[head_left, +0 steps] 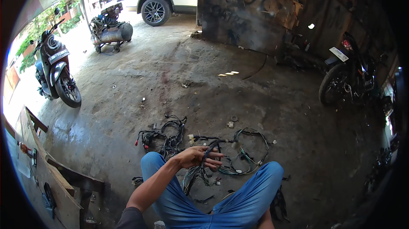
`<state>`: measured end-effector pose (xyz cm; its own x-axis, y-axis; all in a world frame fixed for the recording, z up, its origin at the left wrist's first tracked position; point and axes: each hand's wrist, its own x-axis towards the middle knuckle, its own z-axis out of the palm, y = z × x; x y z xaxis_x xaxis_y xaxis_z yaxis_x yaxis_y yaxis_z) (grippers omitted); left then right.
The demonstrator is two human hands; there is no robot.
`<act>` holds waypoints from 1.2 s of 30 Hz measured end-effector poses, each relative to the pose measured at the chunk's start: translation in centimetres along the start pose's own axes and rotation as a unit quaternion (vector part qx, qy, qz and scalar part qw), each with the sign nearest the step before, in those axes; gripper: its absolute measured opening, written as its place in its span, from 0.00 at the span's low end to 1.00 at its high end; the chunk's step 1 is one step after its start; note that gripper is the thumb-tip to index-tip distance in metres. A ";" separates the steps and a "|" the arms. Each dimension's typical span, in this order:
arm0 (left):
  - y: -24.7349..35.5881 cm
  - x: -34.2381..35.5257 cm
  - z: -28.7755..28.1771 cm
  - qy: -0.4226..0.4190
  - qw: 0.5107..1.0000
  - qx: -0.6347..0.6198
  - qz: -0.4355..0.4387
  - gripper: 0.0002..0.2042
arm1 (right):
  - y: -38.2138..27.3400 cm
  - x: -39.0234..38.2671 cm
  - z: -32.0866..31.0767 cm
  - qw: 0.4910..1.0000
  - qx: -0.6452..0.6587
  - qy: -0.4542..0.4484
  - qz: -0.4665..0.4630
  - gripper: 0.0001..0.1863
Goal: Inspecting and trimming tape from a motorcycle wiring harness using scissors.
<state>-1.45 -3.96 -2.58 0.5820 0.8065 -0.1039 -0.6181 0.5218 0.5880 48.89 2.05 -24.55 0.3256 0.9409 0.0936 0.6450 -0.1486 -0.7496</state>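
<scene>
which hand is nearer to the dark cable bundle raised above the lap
Left. The left hand is right at the dark cable bundle, which runs across its fingers. The right hand is out of sight; only its forearm shows, low beside the right thigh.

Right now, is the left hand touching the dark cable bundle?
Touching. In the head view, the dark cable bundle runs across the fingers of the left hand.
</scene>
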 end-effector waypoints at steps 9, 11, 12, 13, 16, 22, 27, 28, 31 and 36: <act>-1.6 3.2 2.2 0.055 0.982 0.137 0.115 0.28 | -7.4 5.1 -7.8 0.937 0.127 0.320 -0.051 0.13; -2.2 2.6 1.3 0.094 0.971 0.166 0.141 0.28 | -19.4 3.0 -9.6 0.929 0.189 0.300 -0.108 0.14; -2.6 3.0 1.3 0.107 0.961 0.195 0.164 0.27 | -24.8 1.2 -10.3 0.925 0.253 0.256 -0.122 0.13; -3.2 3.6 1.2 0.111 0.955 0.205 0.185 0.25 | -29.1 -1.1 -10.5 0.916 0.314 0.212 -0.134 0.12; -4.4 4.5 1.1 0.118 0.947 0.197 0.224 0.24 | -35.9 -6.8 -8.1 0.940 0.182 -0.094 -0.274 0.15; -4.7 4.7 0.9 0.187 0.921 0.251 0.230 0.23 | -32.1 -11.6 3.5 0.937 0.139 -0.231 -0.220 0.19; -5.1 4.5 -0.2 0.210 0.898 0.278 0.270 0.21 | -33.5 -13.2 4.7 0.931 0.267 -0.244 -0.043 0.17; -5.0 4.7 -0.2 0.218 0.891 0.292 0.270 0.20 | -33.3 -13.1 5.1 0.932 0.265 -0.244 -0.047 0.17; -4.6 5.2 -0.5 0.238 0.872 0.322 0.281 0.19 | -33.6 -13.1 5.6 0.954 0.211 -0.205 -0.048 0.17; -4.6 5.6 -1.2 0.291 0.829 0.357 0.318 0.17 | -33.7 -13.3 6.1 0.971 0.139 -0.181 -0.076 0.18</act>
<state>4.00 -1.49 -6.80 -0.2235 0.9611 0.1623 -0.1118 -0.1907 0.9753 18.62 -3.58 -4.49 -0.0555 0.9983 0.0178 0.4378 0.0404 -0.8982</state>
